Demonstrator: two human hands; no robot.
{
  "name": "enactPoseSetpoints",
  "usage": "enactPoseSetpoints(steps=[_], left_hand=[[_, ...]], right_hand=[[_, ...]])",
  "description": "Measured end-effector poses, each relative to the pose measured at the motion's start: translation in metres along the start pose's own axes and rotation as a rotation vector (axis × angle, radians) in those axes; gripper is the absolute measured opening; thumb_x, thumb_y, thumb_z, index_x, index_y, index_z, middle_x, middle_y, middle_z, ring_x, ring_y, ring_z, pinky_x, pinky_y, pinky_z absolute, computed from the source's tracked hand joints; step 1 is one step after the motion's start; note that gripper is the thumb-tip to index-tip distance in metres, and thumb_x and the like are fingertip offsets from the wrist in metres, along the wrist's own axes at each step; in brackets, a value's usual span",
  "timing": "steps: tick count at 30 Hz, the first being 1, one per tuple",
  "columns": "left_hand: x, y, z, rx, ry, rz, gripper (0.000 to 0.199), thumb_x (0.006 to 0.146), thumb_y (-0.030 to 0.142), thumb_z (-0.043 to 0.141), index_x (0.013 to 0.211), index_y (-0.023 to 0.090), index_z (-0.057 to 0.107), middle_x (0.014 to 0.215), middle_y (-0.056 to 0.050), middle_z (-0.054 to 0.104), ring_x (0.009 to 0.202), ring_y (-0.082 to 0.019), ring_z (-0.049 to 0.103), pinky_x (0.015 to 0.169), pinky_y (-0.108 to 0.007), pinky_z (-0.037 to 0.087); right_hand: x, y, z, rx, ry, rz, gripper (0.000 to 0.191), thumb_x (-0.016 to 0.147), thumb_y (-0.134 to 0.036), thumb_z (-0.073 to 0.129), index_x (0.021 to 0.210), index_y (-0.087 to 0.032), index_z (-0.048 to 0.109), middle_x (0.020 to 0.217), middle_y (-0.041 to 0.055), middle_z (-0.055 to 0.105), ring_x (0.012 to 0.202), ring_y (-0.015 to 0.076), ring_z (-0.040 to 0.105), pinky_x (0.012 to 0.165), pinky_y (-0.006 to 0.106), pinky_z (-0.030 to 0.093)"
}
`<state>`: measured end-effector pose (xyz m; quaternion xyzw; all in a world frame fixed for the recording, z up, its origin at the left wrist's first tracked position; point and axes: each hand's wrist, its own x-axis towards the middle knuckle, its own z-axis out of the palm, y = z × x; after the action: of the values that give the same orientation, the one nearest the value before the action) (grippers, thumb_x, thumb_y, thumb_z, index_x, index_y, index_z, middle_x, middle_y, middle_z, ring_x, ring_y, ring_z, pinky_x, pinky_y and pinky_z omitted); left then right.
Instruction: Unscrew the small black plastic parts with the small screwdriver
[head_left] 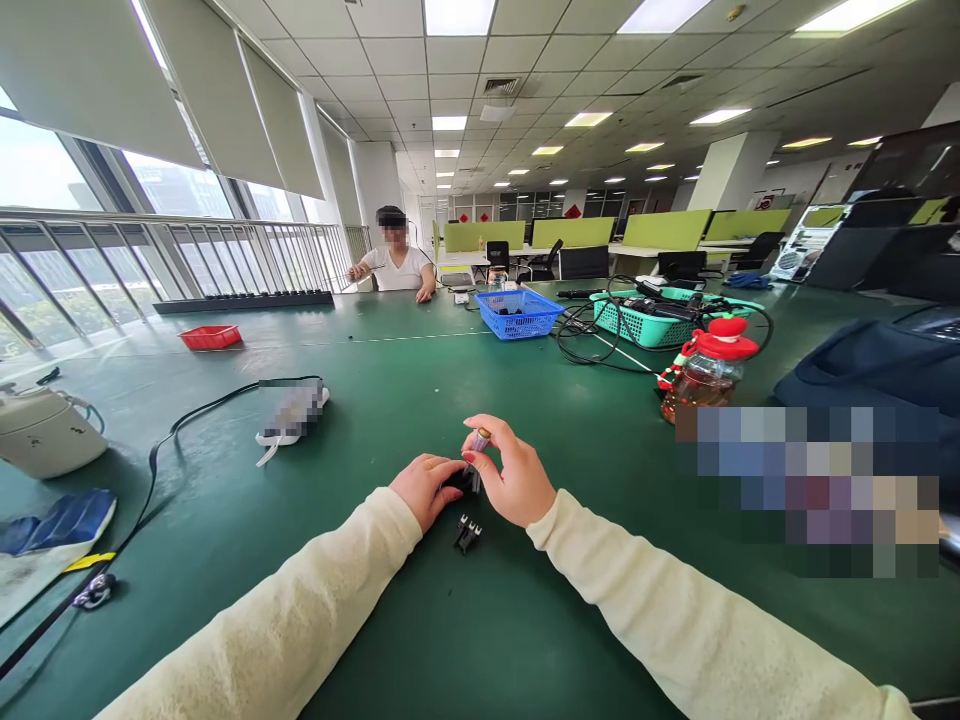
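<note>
Over the green tabletop (420, 420), my right hand (516, 475) pinches a short, thin cylinder (481, 438) with a brownish-gold top end, held upright between thumb and fingers. Below it, my left hand (427, 488) is closed on a small black part (456, 482), mostly covered by the fingers. A narrow silvery piece (475, 482) shows between the hands; whether it belongs to the cylinder or to the black part I cannot tell. Just in front of the hands lies another small black part (468, 534) with pale metal prongs.
A blue basket (521, 318) holds dark pieces; a teal basket (645, 325) holds black cables. A red tray (211, 338), a red-lidded jar (709, 372) and a strapped white item (294, 410) stand around. A person (397, 262) sits across the table.
</note>
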<state>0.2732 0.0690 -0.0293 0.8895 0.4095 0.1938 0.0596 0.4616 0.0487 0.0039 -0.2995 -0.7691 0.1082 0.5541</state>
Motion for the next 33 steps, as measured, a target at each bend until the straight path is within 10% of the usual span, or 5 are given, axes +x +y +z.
enactPoseSetpoints(steps=[7, 17, 22, 27, 33], left_hand=[[0.002, -0.006, 0.010, 0.069, 0.013, 0.035, 0.032, 0.087, 0.027, 0.054, 0.117, 0.018, 0.060, 0.110, -0.011, 0.068, 0.099, -0.024, 0.062, 0.094, -0.043, 0.050], [0.000, 0.003, 0.005, 0.265, 0.155, 0.137, 0.032, 0.089, 0.025, 0.050, 0.119, 0.021, 0.060, 0.109, -0.010, 0.063, 0.098, -0.023, 0.058, 0.088, -0.042, 0.052], [-0.002, 0.013, -0.004, 0.369, 0.216, 0.105, 0.040, 0.086, 0.013, 0.049, 0.123, 0.025, 0.058, 0.110, -0.009, 0.062, 0.101, -0.024, 0.056, 0.088, -0.041, 0.050], [-0.005, 0.035, -0.032, 0.448, 0.188, -0.169, 0.053, 0.086, 0.011, 0.041, 0.132, 0.034, 0.052, 0.114, -0.009, 0.060, 0.098, -0.025, 0.058, 0.086, -0.042, 0.047], [-0.011, 0.052, -0.047, 0.533, -0.109, -0.493, 0.048, 0.084, 0.016, 0.042, 0.127, 0.032, 0.058, 0.121, -0.014, 0.057, 0.091, -0.028, 0.063, 0.080, -0.045, 0.046]], right_hand=[[-0.001, -0.001, 0.001, -0.102, -0.022, -0.089, 0.036, 0.086, -0.009, 0.046, 0.118, -0.024, 0.049, 0.083, 0.0028, 0.066, 0.076, 0.0170, 0.062, 0.077, 0.033, 0.052], [0.006, 0.009, 0.005, -0.084, 0.048, 0.177, 0.029, 0.084, -0.024, 0.058, 0.112, -0.023, 0.050, 0.081, -0.0004, 0.064, 0.063, 0.0122, 0.060, 0.066, 0.026, 0.052], [0.002, 0.004, -0.002, -0.113, 0.109, -0.020, 0.029, 0.087, -0.019, 0.054, 0.114, -0.023, 0.044, 0.082, 0.0019, 0.064, 0.072, 0.0152, 0.064, 0.072, 0.031, 0.053], [0.002, -0.002, -0.014, -0.062, 0.387, -0.189, 0.030, 0.090, -0.016, 0.050, 0.117, -0.023, 0.038, 0.081, 0.0015, 0.061, 0.069, 0.0141, 0.062, 0.068, 0.031, 0.053], [0.003, 0.015, -0.017, -0.085, 0.364, -0.036, 0.027, 0.091, -0.017, 0.048, 0.116, -0.022, 0.038, 0.077, 0.0000, 0.060, 0.062, 0.0122, 0.058, 0.059, 0.027, 0.051]])
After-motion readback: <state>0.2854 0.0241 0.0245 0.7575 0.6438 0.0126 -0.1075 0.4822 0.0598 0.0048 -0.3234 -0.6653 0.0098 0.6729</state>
